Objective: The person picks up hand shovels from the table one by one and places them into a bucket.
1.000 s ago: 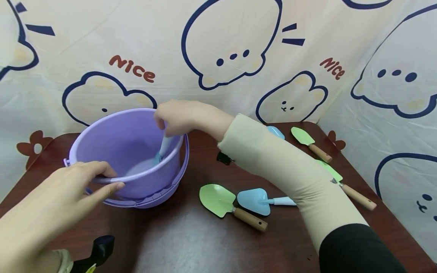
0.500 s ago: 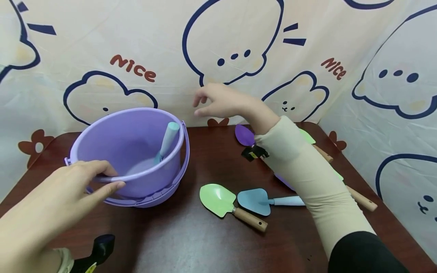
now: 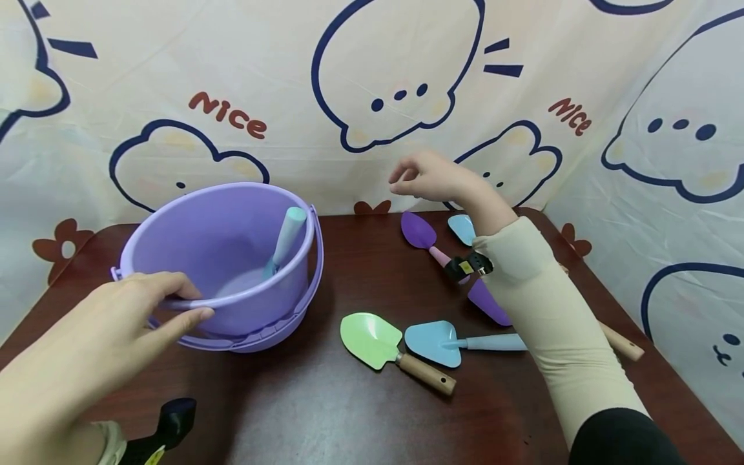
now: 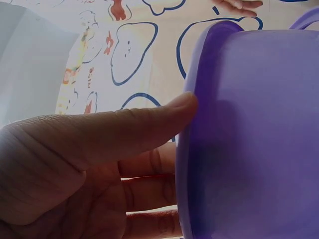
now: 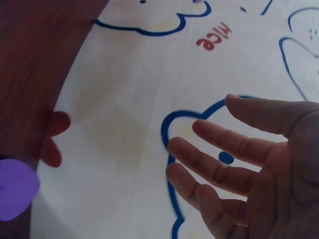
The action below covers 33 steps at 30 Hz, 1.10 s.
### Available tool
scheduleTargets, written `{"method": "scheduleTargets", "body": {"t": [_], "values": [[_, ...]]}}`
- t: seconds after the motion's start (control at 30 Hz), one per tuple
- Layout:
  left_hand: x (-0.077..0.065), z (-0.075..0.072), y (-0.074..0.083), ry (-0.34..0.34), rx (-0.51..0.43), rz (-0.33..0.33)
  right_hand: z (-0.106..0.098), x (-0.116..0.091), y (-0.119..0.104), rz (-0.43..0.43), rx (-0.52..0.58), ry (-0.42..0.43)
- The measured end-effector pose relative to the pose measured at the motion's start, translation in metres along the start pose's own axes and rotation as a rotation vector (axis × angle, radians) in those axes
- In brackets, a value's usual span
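Left hand (image 3: 124,323): gripping the rim of the purple bucket (image 3: 270,309), thumb lying outside, fingers reaching over the edge. The bucket is sitting on the left part of the table (image 3: 325,413), its handle (image 3: 319,258) hanging down around the outside. Inside, a pale blue trowel (image 3: 287,237) is leaning with its grip pointing up near the right wall; the bucket wall is hiding most of its blade.

Right hand (image 3: 430,177): hovering beyond the far table edge, in front of the printed cloth (image 3: 325,174). Fingers are bending loosely; in the right wrist view the thumb is standing apart from them.

On the table, a purple trowel (image 3: 420,231) with a pink grip is lying below the right hand, a light blue blade (image 3: 462,228) just beside it. Another purple blade (image 3: 488,303) is showing partly from behind the right sleeve (image 3: 540,297). Nearer, a green trowel (image 3: 374,342) with a wooden grip is lying close to a blue trowel (image 3: 436,343). A wooden grip (image 3: 620,341) is sticking out right of the sleeve.
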<state>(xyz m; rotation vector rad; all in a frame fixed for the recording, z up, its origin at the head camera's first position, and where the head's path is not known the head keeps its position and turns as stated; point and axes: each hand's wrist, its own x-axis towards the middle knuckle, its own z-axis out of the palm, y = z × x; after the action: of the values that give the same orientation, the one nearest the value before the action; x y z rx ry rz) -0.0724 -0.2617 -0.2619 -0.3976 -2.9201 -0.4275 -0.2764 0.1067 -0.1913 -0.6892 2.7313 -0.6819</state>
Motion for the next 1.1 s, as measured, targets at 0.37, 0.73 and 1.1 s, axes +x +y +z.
{"method": "scheduleTargets", "body": {"t": [0.37, 0.73, 1.1], "values": [[-0.001, 0.0, -0.001, 0.015, 0.002, 0.011, 0.017, 0.006, 0.056, 0.17, 0.084, 0.003], [-0.001, -0.002, 0.002, 0.01, 0.002, 0.005, 0.038, 0.004, 0.107, 0.307, 0.107, -0.115], [0.0, -0.002, 0.0, -0.035, -0.008, -0.027, 0.047, -0.002, 0.12, 0.404, 0.054, -0.223]]}}
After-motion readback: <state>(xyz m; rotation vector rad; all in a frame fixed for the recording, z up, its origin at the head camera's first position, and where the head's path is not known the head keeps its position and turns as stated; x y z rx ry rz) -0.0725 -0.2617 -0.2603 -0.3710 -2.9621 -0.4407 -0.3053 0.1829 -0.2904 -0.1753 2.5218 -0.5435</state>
